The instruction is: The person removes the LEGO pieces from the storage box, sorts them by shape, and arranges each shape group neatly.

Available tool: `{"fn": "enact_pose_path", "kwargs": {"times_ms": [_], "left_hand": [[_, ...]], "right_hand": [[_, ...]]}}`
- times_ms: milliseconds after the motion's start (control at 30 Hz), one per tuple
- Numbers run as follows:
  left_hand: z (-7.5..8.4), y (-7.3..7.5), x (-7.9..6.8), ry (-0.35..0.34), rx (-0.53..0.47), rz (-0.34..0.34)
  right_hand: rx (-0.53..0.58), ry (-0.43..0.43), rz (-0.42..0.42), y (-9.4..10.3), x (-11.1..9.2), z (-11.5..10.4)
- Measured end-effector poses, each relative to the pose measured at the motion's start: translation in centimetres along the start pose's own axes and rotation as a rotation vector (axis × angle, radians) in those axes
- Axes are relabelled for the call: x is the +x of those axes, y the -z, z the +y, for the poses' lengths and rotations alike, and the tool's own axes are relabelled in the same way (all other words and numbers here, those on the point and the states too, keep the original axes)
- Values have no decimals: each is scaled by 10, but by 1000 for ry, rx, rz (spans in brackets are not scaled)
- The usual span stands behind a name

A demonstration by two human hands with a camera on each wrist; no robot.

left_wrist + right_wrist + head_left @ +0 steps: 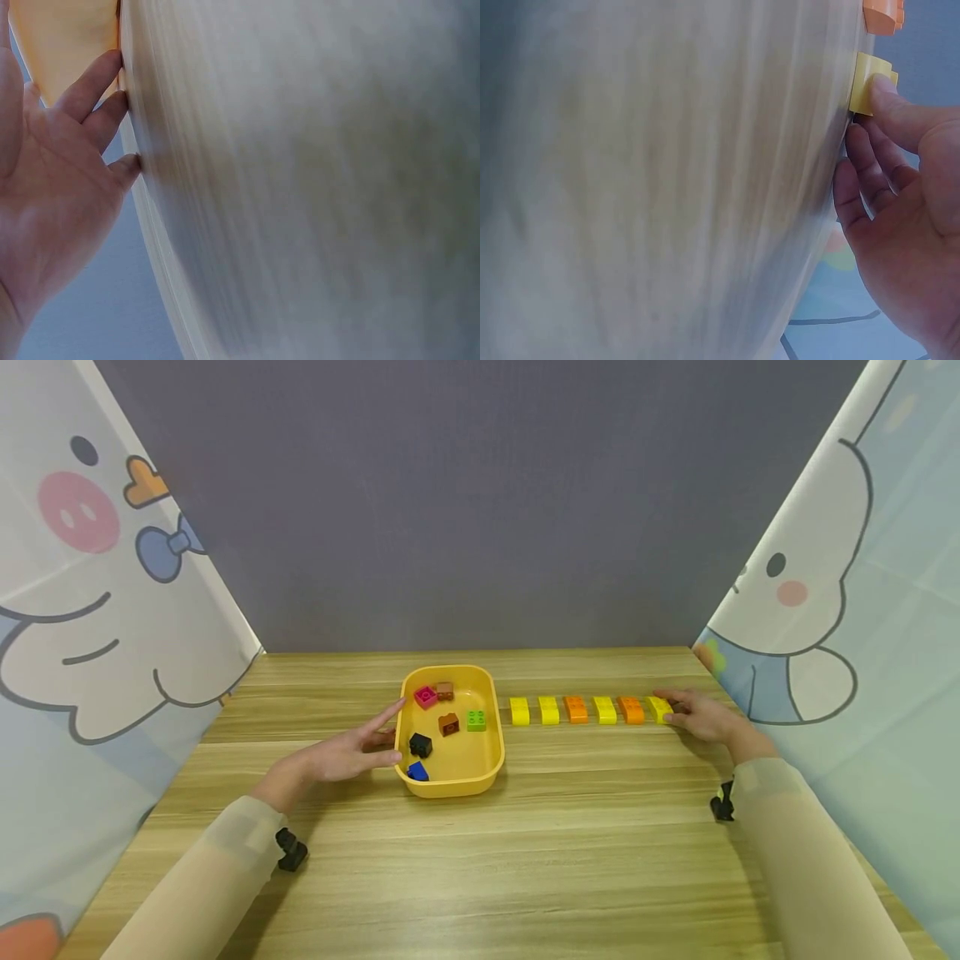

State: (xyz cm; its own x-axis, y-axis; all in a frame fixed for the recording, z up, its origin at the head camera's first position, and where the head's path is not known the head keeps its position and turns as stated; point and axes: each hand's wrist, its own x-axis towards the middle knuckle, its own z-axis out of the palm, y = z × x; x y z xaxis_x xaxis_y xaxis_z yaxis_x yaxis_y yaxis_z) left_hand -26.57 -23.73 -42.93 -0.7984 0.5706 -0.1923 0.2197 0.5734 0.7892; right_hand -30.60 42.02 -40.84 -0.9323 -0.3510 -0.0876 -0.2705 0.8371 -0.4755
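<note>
My right hand (708, 718) pinches a yellow toy block (660, 710) at the right end of a row on the table. In the right wrist view, the thumb lies on that block's face, other fingers close by. Leftward along the row come an orange block (631, 710), a yellow block (604, 710), another orange block (576, 710) and two yellow blocks (549, 710). At the left side of a yellow bin (450, 789), my left hand (345, 756) has its fingers spread, thumb and a fingertip at the rim.
Inside the bin lie a pink block (425, 697), two brown blocks (448, 724), a green block (476, 721), a black block (421, 745) and a blue block (417, 772). A grey panel (480, 510) stands behind the wooden table (495, 877); printed cloths flank it.
</note>
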Motion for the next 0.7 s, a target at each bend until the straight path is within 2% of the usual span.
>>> {"fn": "enact_pose_path", "kwargs": {"times_ms": [333,533,700], "left_hand": [[0,0,0,1,14,-6],[2,0,-1,7,25,0],[1,1,0,11,32,-1]], "right_hand": [[78,-6,15,2,-3,5],[51,21,118,5,-3,2],[67,70,189,6,-2,-14]]}}
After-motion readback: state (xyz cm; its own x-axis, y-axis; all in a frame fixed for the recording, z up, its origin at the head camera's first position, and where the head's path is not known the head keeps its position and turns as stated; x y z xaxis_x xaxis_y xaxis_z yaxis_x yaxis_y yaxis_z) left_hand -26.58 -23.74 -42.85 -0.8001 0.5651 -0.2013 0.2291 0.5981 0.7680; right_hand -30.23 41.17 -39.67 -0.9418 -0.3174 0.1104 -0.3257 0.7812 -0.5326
